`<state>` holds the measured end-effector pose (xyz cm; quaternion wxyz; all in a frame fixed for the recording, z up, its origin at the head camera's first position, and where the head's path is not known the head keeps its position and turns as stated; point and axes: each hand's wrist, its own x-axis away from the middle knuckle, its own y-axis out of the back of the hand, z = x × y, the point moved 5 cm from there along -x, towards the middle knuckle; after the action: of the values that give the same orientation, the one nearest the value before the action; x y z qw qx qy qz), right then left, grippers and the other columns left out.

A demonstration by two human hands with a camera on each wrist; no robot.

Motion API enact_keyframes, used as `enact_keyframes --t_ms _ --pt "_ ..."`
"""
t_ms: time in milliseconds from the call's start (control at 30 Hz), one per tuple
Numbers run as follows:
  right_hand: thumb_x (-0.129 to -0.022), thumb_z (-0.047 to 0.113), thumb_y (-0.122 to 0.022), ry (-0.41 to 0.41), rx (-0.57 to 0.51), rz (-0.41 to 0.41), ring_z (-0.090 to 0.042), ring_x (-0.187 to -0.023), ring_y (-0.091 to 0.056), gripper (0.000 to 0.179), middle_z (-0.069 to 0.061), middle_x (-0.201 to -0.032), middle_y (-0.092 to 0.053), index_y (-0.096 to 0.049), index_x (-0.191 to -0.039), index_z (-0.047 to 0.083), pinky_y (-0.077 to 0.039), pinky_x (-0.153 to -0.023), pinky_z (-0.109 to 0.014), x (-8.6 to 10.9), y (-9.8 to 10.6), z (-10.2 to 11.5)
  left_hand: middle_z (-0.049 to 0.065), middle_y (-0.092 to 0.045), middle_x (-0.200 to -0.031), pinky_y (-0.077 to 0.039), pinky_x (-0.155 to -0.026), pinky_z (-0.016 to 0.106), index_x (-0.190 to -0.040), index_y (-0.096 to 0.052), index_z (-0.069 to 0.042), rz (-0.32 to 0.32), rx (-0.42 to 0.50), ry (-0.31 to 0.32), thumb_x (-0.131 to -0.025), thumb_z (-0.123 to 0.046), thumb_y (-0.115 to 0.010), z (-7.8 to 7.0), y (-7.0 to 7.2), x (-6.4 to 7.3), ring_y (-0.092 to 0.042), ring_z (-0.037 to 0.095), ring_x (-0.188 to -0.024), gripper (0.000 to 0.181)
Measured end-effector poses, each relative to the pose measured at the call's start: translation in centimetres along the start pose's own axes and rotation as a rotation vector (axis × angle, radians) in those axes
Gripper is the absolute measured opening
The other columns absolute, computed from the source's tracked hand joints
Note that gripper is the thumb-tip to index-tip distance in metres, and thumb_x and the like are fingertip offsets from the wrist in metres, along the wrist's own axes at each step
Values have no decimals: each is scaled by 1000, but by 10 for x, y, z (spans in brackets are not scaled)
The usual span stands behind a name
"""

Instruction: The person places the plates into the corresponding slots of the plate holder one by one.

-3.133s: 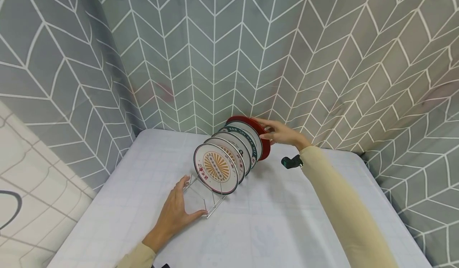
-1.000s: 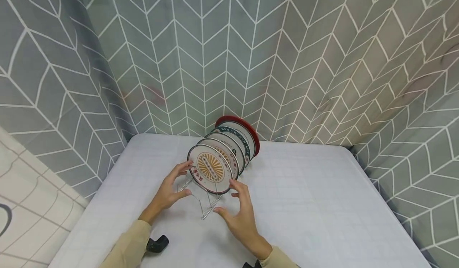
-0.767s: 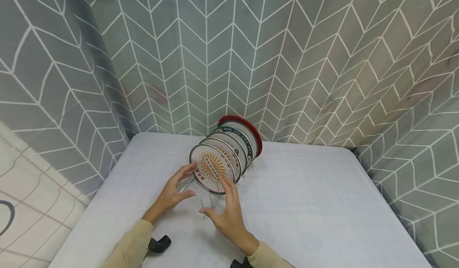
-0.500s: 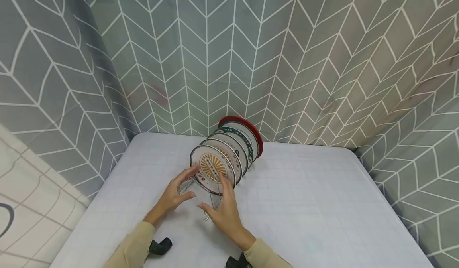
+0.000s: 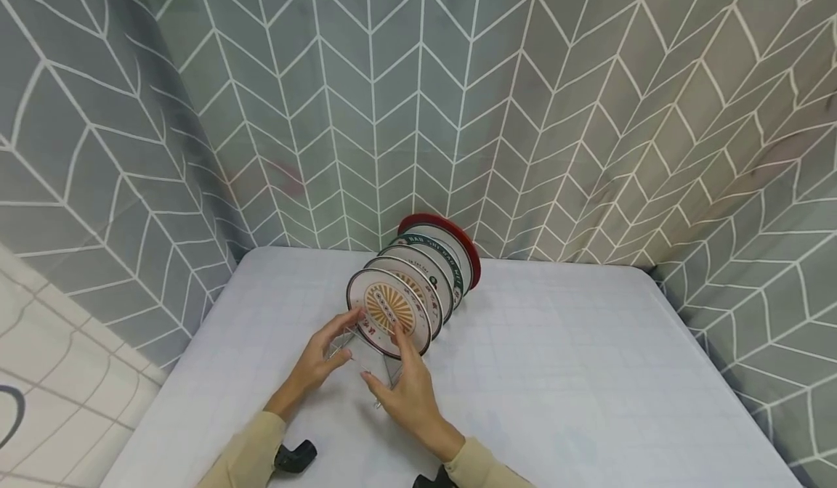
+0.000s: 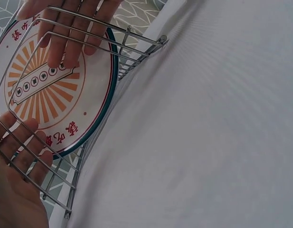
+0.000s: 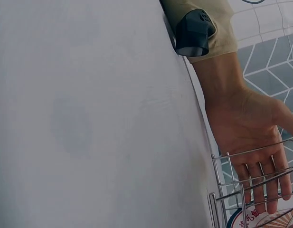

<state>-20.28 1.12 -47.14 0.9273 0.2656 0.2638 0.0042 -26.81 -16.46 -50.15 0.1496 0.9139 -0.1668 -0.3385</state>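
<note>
Several round plates lean in a row in a wire rack point(image 6: 151, 47). The front plate point(image 5: 389, 314) is white with an orange sunburst, red characters and a dark rim; behind it, the rearmost plate point(image 5: 474, 255) has a red rim. My left hand point(image 5: 312, 364) is at the rack's left side, its fingertips beside the front plate. On the rack's right side, my right hand point(image 5: 412, 397) extends its fingers over the front plate's lower face. Both thumbs stand apart from the fingers. In the right wrist view, rack wires cross my left hand's relaxed fingers point(image 7: 260, 187).
The plates and rack stand on a white-covered table point(image 5: 556, 372). A grey curtain point(image 5: 418, 110) with white chevron lines encloses the back and sides. Black devices point(image 5: 296, 457) are worn at both wrists.
My right hand has come from the red-rimmed rear plate to the rack's near right side, then moved slightly left. My left hand's fingers have moved from the rack's near end up to the front plate.
</note>
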Motion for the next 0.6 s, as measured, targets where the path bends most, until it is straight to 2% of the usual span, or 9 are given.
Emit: enact_keyframes --t_ms 133,367,600 --pt "-78 24 -83 19 22 -8 -28 -127 -55 91 -20 -140 -53 -32 -149 -4 -49 -102 -50 -2 1 -1 23 -51 -142 -38 -111 21 -145 -39 5 -6 2 -4 -85 7 -56 -1 1 -3 -49 20 -133 62" --pt "-78 25 -83 46 40 -21 -28 -121 -59 92 -19 -131 -59 -32 -149 -4 -52 -99 -47 -1 3 0 22 -52 -141 -39 -110 21 -144 -42 4 -14 -44 -29 -81 9 -62 -4 1 -4 -53 24 -129 66" --pt "-77 21 -83 91 18 -15 -30 -127 -56 91 -21 -140 -53 -33 -149 -5 -51 -102 -47 0 5 -2 21 -55 -137 -44 -108 26 -141 -45 3 -37 -61 -29 -81 0 -69 -7 0 -3 -55 28 -123 65"
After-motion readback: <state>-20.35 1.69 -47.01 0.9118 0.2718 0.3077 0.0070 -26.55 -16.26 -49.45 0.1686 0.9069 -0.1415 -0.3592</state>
